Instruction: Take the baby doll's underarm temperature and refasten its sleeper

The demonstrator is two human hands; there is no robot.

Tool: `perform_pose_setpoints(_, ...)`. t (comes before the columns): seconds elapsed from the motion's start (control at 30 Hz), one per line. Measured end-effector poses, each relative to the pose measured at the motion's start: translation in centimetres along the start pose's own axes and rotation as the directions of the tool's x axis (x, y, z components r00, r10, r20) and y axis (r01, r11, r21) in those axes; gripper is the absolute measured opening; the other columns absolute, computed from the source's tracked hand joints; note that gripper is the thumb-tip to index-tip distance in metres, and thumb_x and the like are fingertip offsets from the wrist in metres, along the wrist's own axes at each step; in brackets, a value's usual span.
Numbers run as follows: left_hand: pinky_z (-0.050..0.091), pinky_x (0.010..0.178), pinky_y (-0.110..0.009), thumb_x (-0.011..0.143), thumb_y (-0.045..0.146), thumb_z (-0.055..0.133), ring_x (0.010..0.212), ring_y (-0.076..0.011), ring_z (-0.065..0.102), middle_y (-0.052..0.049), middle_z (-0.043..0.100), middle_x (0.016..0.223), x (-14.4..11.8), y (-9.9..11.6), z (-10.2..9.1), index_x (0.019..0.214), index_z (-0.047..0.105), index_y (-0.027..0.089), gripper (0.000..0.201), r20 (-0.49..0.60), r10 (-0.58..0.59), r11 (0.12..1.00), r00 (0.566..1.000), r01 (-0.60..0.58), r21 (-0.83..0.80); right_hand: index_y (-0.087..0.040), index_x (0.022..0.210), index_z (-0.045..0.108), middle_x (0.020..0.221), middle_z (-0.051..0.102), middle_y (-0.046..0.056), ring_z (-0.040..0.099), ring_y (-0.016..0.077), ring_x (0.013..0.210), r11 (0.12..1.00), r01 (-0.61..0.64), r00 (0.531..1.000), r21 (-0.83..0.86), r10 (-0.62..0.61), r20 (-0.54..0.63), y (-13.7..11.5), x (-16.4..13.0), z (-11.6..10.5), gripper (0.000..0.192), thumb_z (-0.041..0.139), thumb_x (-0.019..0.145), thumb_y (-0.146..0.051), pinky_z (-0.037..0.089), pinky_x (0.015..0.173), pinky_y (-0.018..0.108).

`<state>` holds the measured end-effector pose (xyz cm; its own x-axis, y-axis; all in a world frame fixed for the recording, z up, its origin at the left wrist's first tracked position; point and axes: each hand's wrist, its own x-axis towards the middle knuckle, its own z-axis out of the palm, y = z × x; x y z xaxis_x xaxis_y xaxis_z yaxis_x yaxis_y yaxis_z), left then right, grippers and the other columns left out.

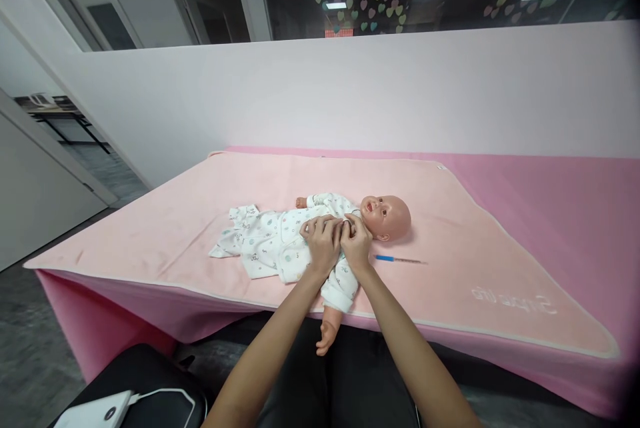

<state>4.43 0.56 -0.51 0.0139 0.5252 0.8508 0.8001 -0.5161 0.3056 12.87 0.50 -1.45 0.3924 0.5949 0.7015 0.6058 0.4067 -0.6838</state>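
A bald baby doll (393, 217) lies on its back, its head to the right, dressed in a white patterned top (295, 221) and pants (227, 241). My left hand (323, 239) rests on the doll's chest, fingers bent and closed on the top's cloth. Close beside it, my right hand (356, 239) pinches the top near the neck. The fingertips almost meet, and what lies between them is mostly hidden. One doll arm (329, 331) hangs over the table's near edge; the other lies on the far side.
A thin stick with a blue end (385, 258) lies right of my right hand. Under the doll, a peach blanket (170, 215) covers part of a pink cloth (590, 215). A white wall (375, 95) stands behind. At lower left, a white power bank (95, 411) has a cable attached.
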Motion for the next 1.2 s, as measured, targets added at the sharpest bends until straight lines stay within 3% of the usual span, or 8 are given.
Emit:
perform_pose_setpoints(0.2, 0.025, 0.088, -0.039, 0.085, 0.027, 0.052, 0.091, -0.0201, 0.051, -0.004, 0.065, 0.092, -0.03, -0.11, 0.09, 0.084, 0.064, 0.024, 0.012, -0.008, 0.005, 1.000, 1.000, -0.005, 0.006, -0.016, 0.095, 0.067, 0.087, 0.070, 0.009, 0.063, 0.0188, 0.079, 0.999, 0.028, 1.000, -0.028, -0.028, 0.007, 0.25, -0.14, 0.18, 0.029, 0.040, 0.086, -0.020, 0.048, 0.073, 0.029)
perform_pose_setpoints(0.7, 0.024, 0.091, -0.039, 0.087, 0.027, 0.049, 0.091, -0.0182, 0.054, -0.003, 0.066, 0.094, 0.12, -0.08, 0.07, 0.086, 0.063, 0.022, 0.015, 0.024, -0.013, 1.000, 1.000, 0.013, -0.011, -0.017, 0.090, 0.065, 0.083, 0.070, 0.006, 0.063, 0.0153, 0.069, 0.998, 0.053, 0.997, -0.020, -0.054, -0.050, 0.29, -0.15, 0.18, 0.024, 0.042, 0.088, -0.023, 0.047, 0.066, 0.025)
perform_pose_setpoints(0.9, 0.024, 0.091, -0.039, 0.087, 0.026, 0.050, 0.090, -0.0177, 0.054, -0.003, 0.066, 0.093, 0.12, 0.01, 0.00, 0.085, 0.064, 0.022, 0.015, 0.013, -0.012, 1.000, 1.000, 0.012, -0.009, -0.016, 0.091, 0.063, 0.082, 0.069, 0.007, 0.062, 0.0148, 0.067, 1.000, 0.002, 0.999, 0.028, -0.001, -0.044, 0.20, -0.14, 0.12, 0.022, 0.045, 0.088, -0.027, 0.048, 0.063, 0.024)
perform_pose_setpoints(1.2, 0.023, 0.090, -0.039, 0.086, 0.026, 0.051, 0.090, -0.0178, 0.054, -0.003, 0.066, 0.091, -0.13, 0.08, -0.09, 0.085, 0.065, 0.023, 0.014, 0.017, 0.032, 0.999, 0.999, -0.031, -0.012, -0.016, 0.093, 0.064, 0.087, 0.068, 0.009, 0.063, 0.0181, 0.076, 1.000, 0.003, 1.000, 0.007, -0.002, -0.023, 0.42, 0.03, 0.24, 0.027, 0.039, 0.089, -0.025, 0.048, 0.070, 0.028)
